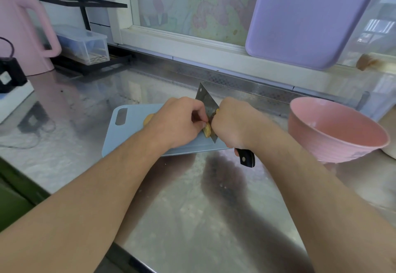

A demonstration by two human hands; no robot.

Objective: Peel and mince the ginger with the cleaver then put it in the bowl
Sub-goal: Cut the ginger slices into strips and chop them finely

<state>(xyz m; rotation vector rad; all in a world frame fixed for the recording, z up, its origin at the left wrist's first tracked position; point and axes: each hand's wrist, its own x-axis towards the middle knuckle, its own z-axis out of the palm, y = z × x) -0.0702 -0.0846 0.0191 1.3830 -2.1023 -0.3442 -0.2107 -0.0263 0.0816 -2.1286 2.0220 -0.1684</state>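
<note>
This is a home kitchen. A stainless steel worktop [192,197] runs under a window [188,4], carrying a blue chopping board [128,131], a pink bowl [334,131] and a pink kettle [23,34].

pink bowl [336,131] blocks right; left counter [64,154] open.

No legible text, labels, brands or numbers in the head view. The window panel [192,9] carries printed cartoon-like shapes only; no letters or digits can be made out there.
</note>
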